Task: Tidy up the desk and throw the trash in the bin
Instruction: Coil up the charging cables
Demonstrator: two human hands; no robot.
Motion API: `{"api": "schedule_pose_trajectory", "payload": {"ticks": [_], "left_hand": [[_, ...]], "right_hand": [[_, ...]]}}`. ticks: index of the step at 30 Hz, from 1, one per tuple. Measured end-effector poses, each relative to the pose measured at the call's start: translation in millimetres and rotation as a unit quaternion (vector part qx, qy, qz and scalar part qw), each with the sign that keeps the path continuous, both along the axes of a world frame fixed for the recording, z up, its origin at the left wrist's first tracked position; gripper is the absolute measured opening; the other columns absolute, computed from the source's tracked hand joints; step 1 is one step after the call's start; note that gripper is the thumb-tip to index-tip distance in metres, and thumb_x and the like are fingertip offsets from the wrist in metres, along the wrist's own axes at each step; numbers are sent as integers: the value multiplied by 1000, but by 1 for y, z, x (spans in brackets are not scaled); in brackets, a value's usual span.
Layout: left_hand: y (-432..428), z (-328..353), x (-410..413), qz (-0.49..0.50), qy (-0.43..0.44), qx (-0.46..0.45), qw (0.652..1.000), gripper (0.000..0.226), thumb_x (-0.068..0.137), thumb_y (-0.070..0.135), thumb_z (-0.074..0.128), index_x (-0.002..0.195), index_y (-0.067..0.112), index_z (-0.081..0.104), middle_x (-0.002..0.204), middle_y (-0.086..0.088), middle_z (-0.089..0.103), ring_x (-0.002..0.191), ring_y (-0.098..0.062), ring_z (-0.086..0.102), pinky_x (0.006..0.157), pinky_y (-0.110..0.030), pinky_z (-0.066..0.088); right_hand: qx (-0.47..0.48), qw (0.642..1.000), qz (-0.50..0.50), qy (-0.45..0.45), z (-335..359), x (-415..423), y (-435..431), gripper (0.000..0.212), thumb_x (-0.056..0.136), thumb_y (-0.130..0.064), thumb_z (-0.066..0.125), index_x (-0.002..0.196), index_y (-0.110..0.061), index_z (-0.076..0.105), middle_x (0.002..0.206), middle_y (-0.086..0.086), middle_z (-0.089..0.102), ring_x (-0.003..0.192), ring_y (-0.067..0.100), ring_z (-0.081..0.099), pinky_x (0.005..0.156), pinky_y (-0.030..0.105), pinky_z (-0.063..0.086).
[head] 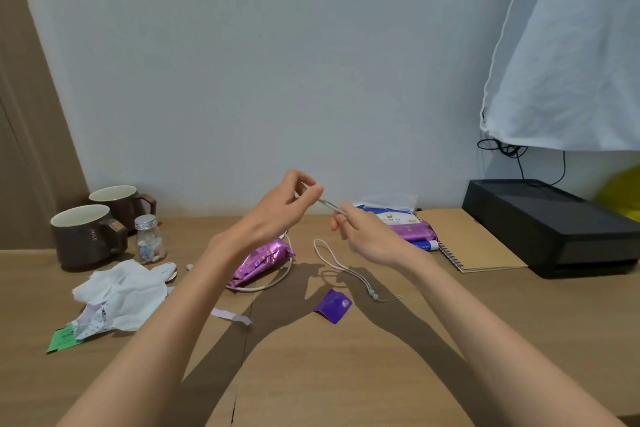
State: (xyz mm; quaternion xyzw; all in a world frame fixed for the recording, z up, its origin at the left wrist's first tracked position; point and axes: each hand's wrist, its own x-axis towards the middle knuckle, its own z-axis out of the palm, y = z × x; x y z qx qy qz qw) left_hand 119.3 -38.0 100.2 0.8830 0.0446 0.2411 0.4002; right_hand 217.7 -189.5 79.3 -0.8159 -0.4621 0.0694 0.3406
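Both my hands are raised above the middle of the wooden desk (346,374). My left hand (277,211) and my right hand (367,232) pinch the two ends of a thin grey strip (330,206) stretched between their fingertips. Below them lie a purple foil wrapper (263,262), a beige cord (332,263) with beads, and a small purple torn wrapper piece (333,305). Crumpled white tissue (121,291) with a printed paper scrap and a green slip (62,340) sits at the left. A narrow white paper strip (232,317) lies beside my left forearm.
Two brown mugs (86,236) and a small glass jar (149,239) of pills stand at the back left. A tissue pack (391,211), a purple packet (412,230), a kraft spiral notebook (467,239) and a black box (554,225) are at the right. No bin is in view.
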Motion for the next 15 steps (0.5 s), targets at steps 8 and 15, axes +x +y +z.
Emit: {"api": "schedule_pose_trajectory", "payload": {"ticks": [8,15], "left_hand": [[9,-1,-1,-47,53,145,987,27,95,38,49,106,21,67,76,11,63,65,2,52,61,-14,37],[25,-11,3,-39,-15,163,986,15,89,33,60,97,25,69,84,4,65,78,-12,54,68,-24,41]], "right_hand": [[-74,978,-6,-194,-3,0,-5,17,101,-35,38,94,-20,41,86,0,57,75,20,51,55,30,33],[-13,993,97,-71,3,-3,-8,31,100,-45,34,104,-25,58,91,-2,61,84,14,55,73,30,43]]}}
